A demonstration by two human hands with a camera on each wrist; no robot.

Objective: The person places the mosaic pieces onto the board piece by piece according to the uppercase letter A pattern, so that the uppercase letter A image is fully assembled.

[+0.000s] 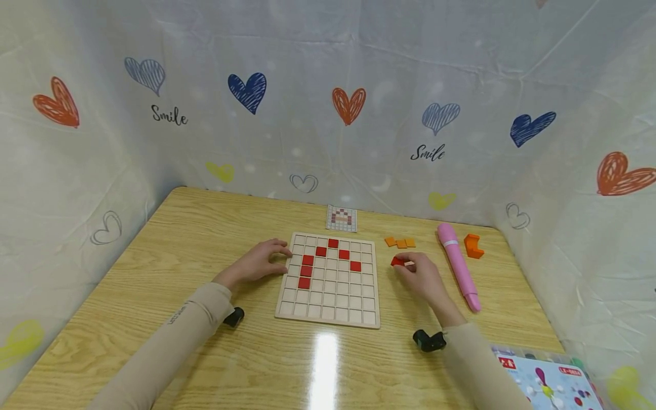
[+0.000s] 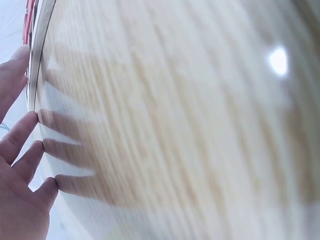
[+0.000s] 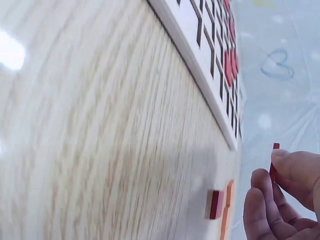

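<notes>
My right hand (image 1: 421, 276) pinches a small red square tile (image 3: 273, 167) between thumb and fingers, to the right of the wooden grid board (image 1: 328, 316). Below it, a second red tile (image 3: 216, 205) lies on the table. Several red tiles (image 1: 304, 283) sit in the board's cells: one at the top middle, others stepping down to either side, with a column of them on the left. By the board's left edge rests my left hand (image 1: 258, 262), fingers spread and loosely bent, holding nothing; its fingertips are at the rim and on the table.
Behind the board lies a pattern card (image 1: 341, 218) with a coloured grid. Orange tiles (image 1: 401, 243), a pink pen-shaped object (image 1: 458, 265) and an orange angular piece (image 1: 474, 246) are at the right. A printed box (image 1: 550, 378) stands at the near right corner. Curtains enclose the table.
</notes>
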